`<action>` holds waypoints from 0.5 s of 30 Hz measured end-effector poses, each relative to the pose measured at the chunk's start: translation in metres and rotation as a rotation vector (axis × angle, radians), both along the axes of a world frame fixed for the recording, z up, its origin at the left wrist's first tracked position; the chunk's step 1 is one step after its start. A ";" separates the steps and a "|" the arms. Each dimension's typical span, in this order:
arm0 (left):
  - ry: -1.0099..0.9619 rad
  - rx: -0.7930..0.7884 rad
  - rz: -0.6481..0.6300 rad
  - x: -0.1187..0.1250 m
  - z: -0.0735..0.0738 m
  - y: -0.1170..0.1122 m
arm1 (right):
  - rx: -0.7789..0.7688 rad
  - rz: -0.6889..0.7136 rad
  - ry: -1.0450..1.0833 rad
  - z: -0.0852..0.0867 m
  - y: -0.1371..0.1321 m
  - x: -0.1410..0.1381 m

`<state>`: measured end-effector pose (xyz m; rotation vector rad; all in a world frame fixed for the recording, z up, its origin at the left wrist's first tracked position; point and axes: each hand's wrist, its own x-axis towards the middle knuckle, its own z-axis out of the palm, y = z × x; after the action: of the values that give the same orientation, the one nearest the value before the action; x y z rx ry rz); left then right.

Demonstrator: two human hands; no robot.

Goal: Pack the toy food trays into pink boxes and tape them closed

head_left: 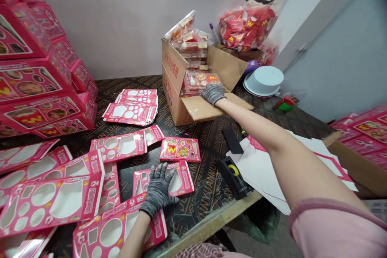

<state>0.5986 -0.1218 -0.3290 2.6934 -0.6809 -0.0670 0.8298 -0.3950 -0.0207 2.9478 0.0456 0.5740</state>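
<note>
My left hand (pixel 160 189), in a grey striped glove, lies palm down with fingers spread on a pink window box (pixel 183 175). My right arm stretches forward to an open cardboard carton (pixel 173 78). There my right hand (pixel 214 93), gloved the same way, has its fingers curled at the front edge of a clear-wrapped pack (pixel 201 78) with pink food pictures; its fingertips are partly hidden. More plastic-wrapped packs (pixel 193 44) are piled up inside the carton. Just beyond my left hand lies a small pink printed box (pixel 180 149).
Flat pink window boxes (pixel 51 199) overlap at the left, with a neat pile (pixel 133 109) behind. Filled boxes (pixel 33 80) stack high at far left. A tape dispenser (pixel 234 175), white sheets (pixel 260 173), a white basin (pixel 266 78) and a bag of red packets (pixel 246 28) lie rightward.
</note>
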 end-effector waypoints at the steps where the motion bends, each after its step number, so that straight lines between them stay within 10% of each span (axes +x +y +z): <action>1: 0.006 -0.005 -0.006 0.000 0.000 0.000 | 0.035 -0.067 -0.013 0.001 0.003 0.010; 15: 0.120 -0.036 -0.028 -0.008 -0.001 0.001 | 0.094 0.031 0.122 0.000 0.008 0.083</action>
<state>0.5906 -0.1212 -0.3304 2.6211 -0.6758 -0.2198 0.9128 -0.3869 -0.0203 3.0754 0.0791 0.4110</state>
